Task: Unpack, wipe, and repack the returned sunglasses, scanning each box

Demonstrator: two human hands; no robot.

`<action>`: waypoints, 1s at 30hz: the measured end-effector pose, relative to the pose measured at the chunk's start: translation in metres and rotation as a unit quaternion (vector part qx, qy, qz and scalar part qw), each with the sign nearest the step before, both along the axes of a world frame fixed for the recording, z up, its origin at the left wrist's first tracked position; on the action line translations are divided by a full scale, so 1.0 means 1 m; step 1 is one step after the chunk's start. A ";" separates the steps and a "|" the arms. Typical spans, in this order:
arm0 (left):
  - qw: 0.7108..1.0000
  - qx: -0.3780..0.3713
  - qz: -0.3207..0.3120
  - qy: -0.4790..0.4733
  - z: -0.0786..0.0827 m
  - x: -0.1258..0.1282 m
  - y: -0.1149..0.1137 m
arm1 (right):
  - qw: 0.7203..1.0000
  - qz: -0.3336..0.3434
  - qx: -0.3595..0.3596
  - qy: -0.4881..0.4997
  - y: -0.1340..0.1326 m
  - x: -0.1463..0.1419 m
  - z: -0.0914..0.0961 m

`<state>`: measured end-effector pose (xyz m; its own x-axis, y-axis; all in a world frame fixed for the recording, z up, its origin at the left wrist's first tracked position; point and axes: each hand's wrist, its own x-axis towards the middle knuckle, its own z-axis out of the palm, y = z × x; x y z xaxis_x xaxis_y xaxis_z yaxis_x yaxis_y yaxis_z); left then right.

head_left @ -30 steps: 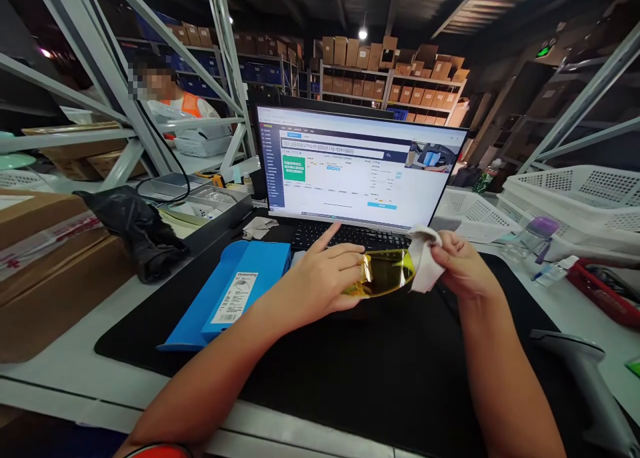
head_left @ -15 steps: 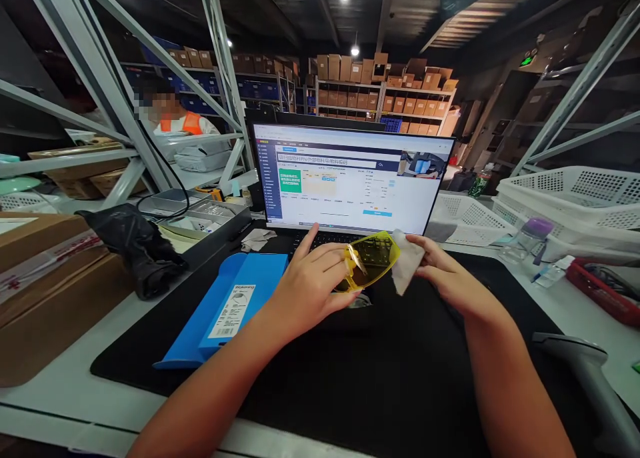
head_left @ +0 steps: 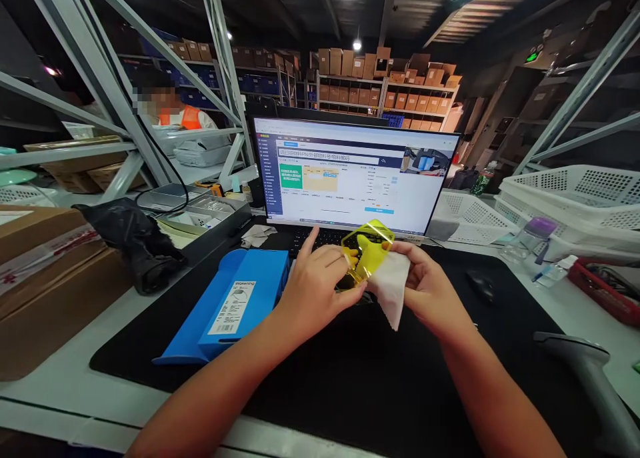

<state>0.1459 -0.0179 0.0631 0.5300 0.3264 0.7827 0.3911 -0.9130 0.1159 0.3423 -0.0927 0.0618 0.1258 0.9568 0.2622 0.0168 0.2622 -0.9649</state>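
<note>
A pair of yellow-tinted glasses [head_left: 371, 241] is gripped near its middle by my left hand [head_left: 320, 278], whose index finger points up toward the screen. My right hand [head_left: 425, 281] pinches a white cloth [head_left: 393, 285] against the lens at the right side. Some of its fingers show yellow through the lens. Part of the glasses is hidden behind my left fingers. Left of my hands, an open blue box [head_left: 270, 271] with a white label lies on the black desk mat [head_left: 350, 385].
A monitor [head_left: 345, 185] stands behind the hands, a keyboard [head_left: 303, 238] at its foot. At right are a mouse [head_left: 481, 287], a handheld scanner [head_left: 575, 351] and white baskets [head_left: 575, 198]. A cardboard box [head_left: 60, 298] and black plastic bag [head_left: 135, 238] stand left. A person [head_left: 185, 118] sits beyond the frame.
My right hand and the cloth have moved left, from the lens's outer edge onto the lens. The glasses have tilted up slightly. The mouse now shows beside my right hand.
</note>
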 end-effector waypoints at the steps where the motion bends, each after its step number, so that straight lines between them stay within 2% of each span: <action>1: 1.000 0.000 0.006 0.001 0.000 0.001 -0.001 | 1.000 -0.002 -0.007 0.013 -0.001 -0.004 0.000; 6: 0.998 0.016 0.058 0.008 -0.004 0.004 -0.002 | 0.996 -0.013 0.002 0.091 0.001 -0.030 -0.009; 10: 0.996 0.044 0.067 0.047 -0.017 0.011 -0.004 | 0.993 -0.062 0.017 0.097 0.007 -0.040 -0.019; 12: 0.996 0.065 0.062 0.031 -0.024 0.018 -0.007 | 0.991 -0.087 0.012 0.103 0.010 -0.038 -0.020; 15: 0.995 0.092 0.046 -0.007 -0.032 0.027 -0.014 | 0.982 -0.119 0.011 0.143 0.011 -0.029 -0.013; 18: 0.994 0.102 0.032 0.007 -0.033 0.031 -0.020 | 0.974 -0.145 0.027 0.173 0.009 -0.015 -0.002; 24: 0.993 0.109 -0.004 0.035 -0.030 0.028 -0.022 | 0.960 -0.127 0.022 0.248 0.013 0.005 0.007; 30: 0.998 0.039 -0.034 0.031 -0.026 0.023 -0.017 | 0.955 -0.188 0.086 0.211 0.031 0.044 0.003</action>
